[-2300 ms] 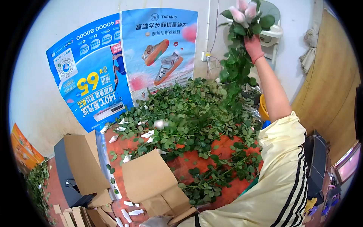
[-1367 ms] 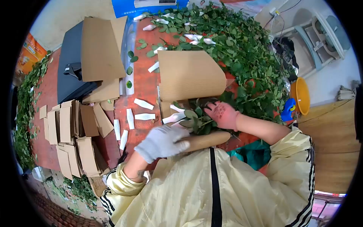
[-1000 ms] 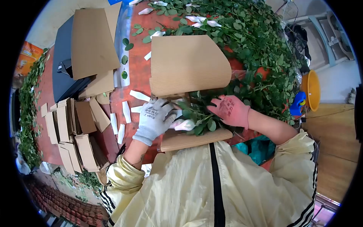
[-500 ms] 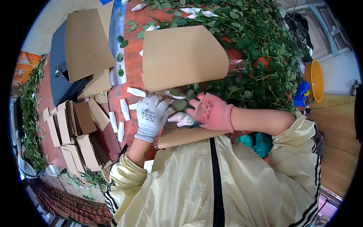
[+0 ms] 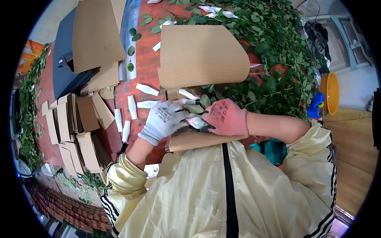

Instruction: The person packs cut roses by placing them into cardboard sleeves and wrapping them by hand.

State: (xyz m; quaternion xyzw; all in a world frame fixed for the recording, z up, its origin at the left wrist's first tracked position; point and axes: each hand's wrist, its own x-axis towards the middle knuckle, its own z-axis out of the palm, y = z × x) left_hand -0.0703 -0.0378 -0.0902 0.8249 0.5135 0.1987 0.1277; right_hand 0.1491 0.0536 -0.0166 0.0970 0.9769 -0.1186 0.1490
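Observation:
My left hand (image 5: 164, 118), in a white-grey glove, has its fingers curled at the netted rose heads on the cardboard wrap. My right hand (image 5: 224, 118), in a pink glove, is closed at the same bunch from the other side, its fingertips partly hidden. Between both hands lies a rose head (image 5: 196, 122) in white netting, with green leaves beside it. The lower flap of the corrugated cardboard (image 5: 204, 55) is against my jacket, and its large upper flap lies beyond the hands. Leafy stems run right, past my right hand.
Leafy rose stems (image 5: 274, 43) cover the far right of the red table (image 5: 149, 67). White net sleeves (image 5: 132, 107) lie left of the hands. Further left are stacked cardboard pieces (image 5: 65, 119) and a dark box (image 5: 63, 51). A yellow basin (image 5: 330, 93) and a blue object (image 5: 316, 106) are at right.
The raised bunch of roses has come down onto the cardboard, and both hands now meet over it. Since the last earlier frame, my left hand has moved slightly right, closer to the rose heads.

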